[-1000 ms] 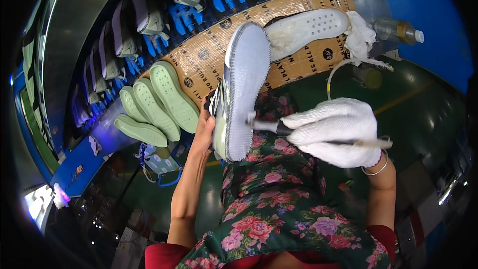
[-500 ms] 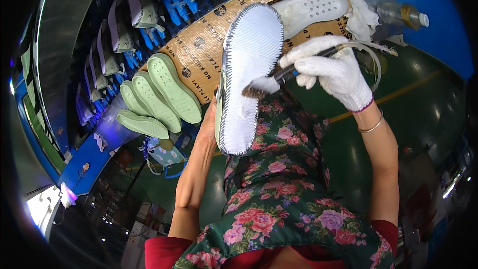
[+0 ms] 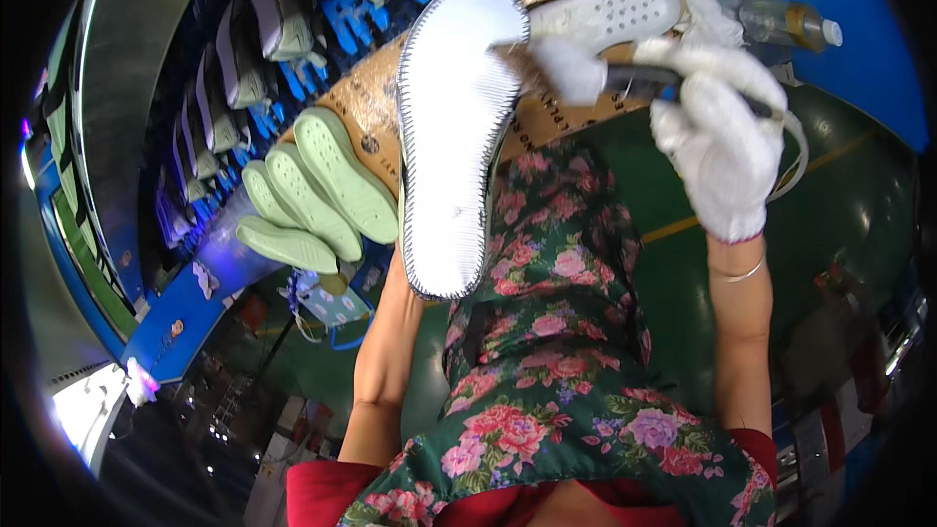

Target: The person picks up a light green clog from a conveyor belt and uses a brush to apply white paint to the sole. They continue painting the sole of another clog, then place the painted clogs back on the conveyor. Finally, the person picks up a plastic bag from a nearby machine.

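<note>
Head view: sole-up shoe (image 3: 449,156) mostly hides the left hand (image 3: 396,271), grip unclear; gloved right hand (image 3: 727,127) grasps a brush (image 3: 584,75), its blurred bristles (image 3: 527,66) over the shoe's upper right edge. Cardboard (image 3: 366,105) lies beyond, green soles (image 3: 344,171) left, green floor (image 3: 830,215) below.

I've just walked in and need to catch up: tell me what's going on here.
A person in a floral apron has a shoe up with its stitched bottom in view; the left arm reaches behind it, that hand hidden. The gloved right hand grips a brush, blurred, its bristles over the shoe's right edge; whether they touch, I can't tell. Green soles lie to the left, a white one at upper right on cardboard.
</note>
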Motion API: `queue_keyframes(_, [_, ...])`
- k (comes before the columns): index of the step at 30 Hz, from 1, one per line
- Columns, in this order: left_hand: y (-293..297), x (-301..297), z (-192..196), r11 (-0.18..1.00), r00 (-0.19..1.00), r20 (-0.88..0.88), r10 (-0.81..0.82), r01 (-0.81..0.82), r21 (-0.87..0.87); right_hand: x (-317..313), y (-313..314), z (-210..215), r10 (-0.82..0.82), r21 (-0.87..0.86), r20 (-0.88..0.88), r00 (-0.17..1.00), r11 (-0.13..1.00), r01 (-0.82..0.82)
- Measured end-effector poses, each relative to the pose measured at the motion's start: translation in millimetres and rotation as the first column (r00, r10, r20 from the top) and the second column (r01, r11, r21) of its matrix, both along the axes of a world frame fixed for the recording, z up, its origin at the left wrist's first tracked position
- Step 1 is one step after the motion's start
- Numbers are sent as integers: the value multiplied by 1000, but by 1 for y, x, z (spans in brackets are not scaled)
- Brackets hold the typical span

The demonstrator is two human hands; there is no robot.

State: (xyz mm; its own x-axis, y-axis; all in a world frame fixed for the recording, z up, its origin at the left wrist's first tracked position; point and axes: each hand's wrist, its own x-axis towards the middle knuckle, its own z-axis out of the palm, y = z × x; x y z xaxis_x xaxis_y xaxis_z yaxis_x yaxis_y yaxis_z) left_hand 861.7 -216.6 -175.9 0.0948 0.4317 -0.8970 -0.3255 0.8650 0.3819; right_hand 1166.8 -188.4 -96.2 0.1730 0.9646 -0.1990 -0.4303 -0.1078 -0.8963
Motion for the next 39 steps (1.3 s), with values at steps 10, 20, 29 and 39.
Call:
queue_keyframes(10, [143, 37, -94, 922, 472, 850, -235, -169, 349, -9, -38, -44, -417, -220, -355, 837, 907, 358])
queue_keyframes(20, [318, 124, -170, 835, 471, 876, 102, -520, 182, -14, -66, -76, -636, -400, -148, 757, 739, 542])
queue_keyframes(29, [371, 145, -211, 803, 376, 915, 144, -585, 114, -28, -67, -87, -590, -347, -104, 801, 776, 527])
queue_keyframes(39, [312, 140, -160, 883, 413, 877, 247, -469, -28, -29, -29, -85, -298, -70, 381, 875, 934, 349])
